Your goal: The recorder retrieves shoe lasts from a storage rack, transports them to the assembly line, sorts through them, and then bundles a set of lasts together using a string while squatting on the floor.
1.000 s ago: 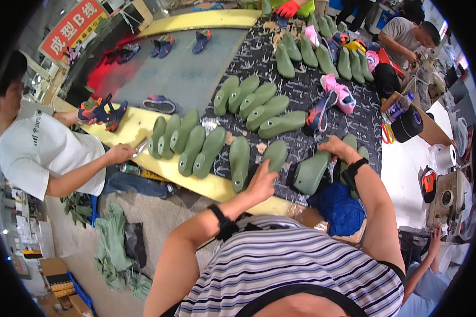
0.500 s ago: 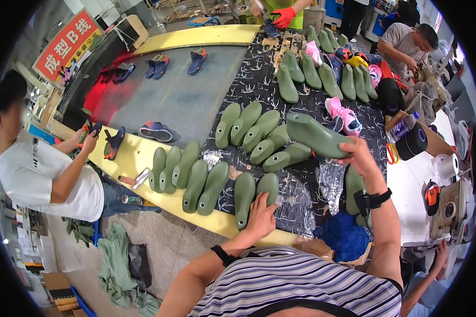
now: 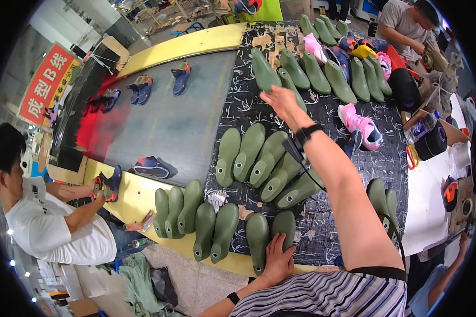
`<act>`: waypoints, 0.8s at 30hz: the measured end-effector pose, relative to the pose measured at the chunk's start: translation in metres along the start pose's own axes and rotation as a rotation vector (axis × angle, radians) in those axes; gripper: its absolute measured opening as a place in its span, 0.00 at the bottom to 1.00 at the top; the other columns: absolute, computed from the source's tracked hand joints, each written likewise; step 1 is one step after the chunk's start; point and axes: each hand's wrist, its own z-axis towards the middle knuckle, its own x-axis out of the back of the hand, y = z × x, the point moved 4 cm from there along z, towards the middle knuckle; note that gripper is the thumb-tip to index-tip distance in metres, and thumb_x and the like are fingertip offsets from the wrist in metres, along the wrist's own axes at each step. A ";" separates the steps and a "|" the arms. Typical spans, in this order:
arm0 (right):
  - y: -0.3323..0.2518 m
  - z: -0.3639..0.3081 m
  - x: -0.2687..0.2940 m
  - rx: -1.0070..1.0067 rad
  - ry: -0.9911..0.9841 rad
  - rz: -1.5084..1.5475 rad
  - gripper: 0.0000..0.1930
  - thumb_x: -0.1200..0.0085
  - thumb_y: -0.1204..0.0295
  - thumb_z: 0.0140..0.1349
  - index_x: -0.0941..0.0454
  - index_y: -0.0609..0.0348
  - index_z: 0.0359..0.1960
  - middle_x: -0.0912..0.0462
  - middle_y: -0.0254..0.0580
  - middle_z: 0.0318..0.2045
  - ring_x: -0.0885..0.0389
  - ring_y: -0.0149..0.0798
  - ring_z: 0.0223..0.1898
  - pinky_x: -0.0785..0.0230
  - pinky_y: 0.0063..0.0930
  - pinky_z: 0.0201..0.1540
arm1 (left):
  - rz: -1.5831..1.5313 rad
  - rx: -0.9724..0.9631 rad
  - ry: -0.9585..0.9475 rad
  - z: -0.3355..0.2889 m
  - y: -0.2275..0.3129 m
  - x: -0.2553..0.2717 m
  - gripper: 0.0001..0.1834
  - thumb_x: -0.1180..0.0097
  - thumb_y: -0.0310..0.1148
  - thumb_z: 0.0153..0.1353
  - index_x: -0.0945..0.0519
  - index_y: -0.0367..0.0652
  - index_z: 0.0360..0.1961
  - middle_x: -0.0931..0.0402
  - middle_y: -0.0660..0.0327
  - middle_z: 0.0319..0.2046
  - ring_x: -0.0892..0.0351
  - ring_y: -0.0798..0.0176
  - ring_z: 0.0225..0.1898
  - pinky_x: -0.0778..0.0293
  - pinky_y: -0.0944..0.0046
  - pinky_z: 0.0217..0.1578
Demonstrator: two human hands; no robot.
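My right hand (image 3: 283, 103) reaches far across the table, its fingers closed at the lower end of a green shoe last (image 3: 263, 70). That last stands tilted at the left end of the far row of green lasts (image 3: 317, 75). My left hand (image 3: 278, 261) is at the near edge, its fingers curled over another green shoe last (image 3: 284, 231). Beside it on the left stands a similar last (image 3: 257, 240). Several more lasts (image 3: 249, 153) stand mid-table, partly behind my right forearm. Another cluster of lasts (image 3: 189, 207) lines the near left edge.
A grey conveyor belt (image 3: 195, 132) carrying dark blue and orange shoes runs along the left. A person in white (image 3: 63, 227) handles a shoe beside it. Pink shoes (image 3: 360, 127) lie right of centre. Yellow-handled scissors (image 3: 412, 157) and dark thread spools (image 3: 431, 142) sit at the right.
My right hand has carried a shoe last from the middle right to the far left end of the back row. My left hand still touches its last. The person in white has leaned towards the belt.
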 end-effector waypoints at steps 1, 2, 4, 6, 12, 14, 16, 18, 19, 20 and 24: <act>0.013 0.000 -0.019 -0.093 -0.032 -0.071 0.16 0.51 0.79 0.60 0.35 0.80 0.46 0.27 0.63 0.45 0.22 0.56 0.44 0.23 0.44 0.47 | -0.008 0.003 0.010 -0.004 -0.005 -0.001 0.16 0.44 0.24 0.48 0.21 0.41 0.41 0.43 0.41 0.59 0.47 0.33 0.62 0.45 0.39 0.56; 0.022 -0.008 -0.042 -0.184 -0.063 -0.142 0.15 0.50 0.78 0.60 0.35 0.80 0.44 0.25 0.63 0.43 0.21 0.55 0.41 0.23 0.43 0.46 | -0.006 0.018 0.006 -0.007 -0.007 0.001 0.16 0.44 0.24 0.48 0.21 0.41 0.41 0.43 0.41 0.59 0.47 0.33 0.62 0.45 0.39 0.56; 0.043 -0.051 -0.067 -0.289 -0.286 -0.332 0.13 0.47 0.77 0.58 0.29 0.73 0.42 0.20 0.55 0.34 0.17 0.47 0.33 0.21 0.38 0.38 | 0.012 0.059 0.036 -0.010 -0.005 0.005 0.16 0.44 0.24 0.47 0.21 0.42 0.41 0.43 0.41 0.59 0.47 0.33 0.62 0.45 0.39 0.57; 0.039 -0.102 -0.046 -0.363 -0.413 -0.486 0.12 0.46 0.75 0.59 0.28 0.70 0.42 0.20 0.53 0.34 0.17 0.43 0.33 0.21 0.34 0.35 | -0.009 0.011 0.056 -0.005 -0.005 0.000 0.16 0.44 0.23 0.46 0.21 0.41 0.40 0.43 0.40 0.59 0.46 0.33 0.62 0.45 0.39 0.57; -0.060 -0.275 0.045 -0.296 -0.345 -0.868 0.13 0.46 0.67 0.62 0.26 0.66 0.42 0.20 0.46 0.32 0.18 0.38 0.33 0.22 0.29 0.32 | -0.007 -0.021 0.086 -0.004 -0.002 -0.004 0.16 0.46 0.21 0.43 0.22 0.38 0.38 0.42 0.37 0.58 0.45 0.32 0.61 0.46 0.42 0.60; -0.122 -0.318 0.068 -0.161 -0.215 -0.894 0.15 0.47 0.66 0.62 0.26 0.68 0.43 0.19 0.46 0.31 0.17 0.38 0.32 0.22 0.30 0.32 | 0.005 0.008 0.072 -0.007 -0.004 -0.003 0.18 0.44 0.22 0.44 0.22 0.38 0.41 0.44 0.39 0.59 0.46 0.34 0.62 0.47 0.43 0.60; -0.191 -0.357 0.101 -0.011 0.083 -1.092 0.16 0.49 0.66 0.62 0.25 0.68 0.44 0.19 0.44 0.33 0.18 0.36 0.33 0.25 0.25 0.34 | 0.004 -0.011 0.079 -0.004 0.000 -0.004 0.19 0.43 0.21 0.43 0.22 0.39 0.41 0.44 0.41 0.60 0.46 0.36 0.62 0.47 0.46 0.61; -0.240 -0.392 0.141 0.071 0.271 -1.250 0.16 0.50 0.65 0.63 0.26 0.67 0.45 0.19 0.44 0.34 0.19 0.33 0.32 0.26 0.24 0.34 | 0.026 0.002 0.082 -0.005 -0.002 -0.007 0.19 0.43 0.21 0.43 0.22 0.40 0.41 0.44 0.42 0.60 0.45 0.37 0.62 0.46 0.46 0.61; -0.256 -0.410 0.160 0.030 0.328 -1.284 0.18 0.50 0.64 0.63 0.27 0.66 0.46 0.20 0.44 0.34 0.20 0.34 0.33 0.25 0.25 0.35 | 0.028 -0.004 0.085 -0.006 -0.002 -0.008 0.19 0.43 0.21 0.43 0.22 0.40 0.41 0.44 0.42 0.60 0.45 0.37 0.62 0.46 0.46 0.61; -0.266 -0.425 0.179 0.039 0.323 -1.280 0.18 0.50 0.64 0.63 0.27 0.66 0.46 0.20 0.44 0.34 0.20 0.34 0.33 0.25 0.25 0.35 | 0.053 -0.012 0.086 -0.006 0.000 -0.008 0.19 0.44 0.21 0.44 0.22 0.40 0.41 0.43 0.42 0.60 0.43 0.38 0.61 0.44 0.48 0.60; -0.268 -0.443 0.254 -0.209 0.456 -1.442 0.24 0.46 0.59 0.60 0.29 0.69 0.49 0.21 0.48 0.37 0.20 0.39 0.34 0.24 0.28 0.35 | 0.070 -0.036 0.096 -0.008 0.000 -0.011 0.19 0.44 0.22 0.45 0.23 0.42 0.42 0.42 0.43 0.60 0.41 0.39 0.60 0.42 0.49 0.59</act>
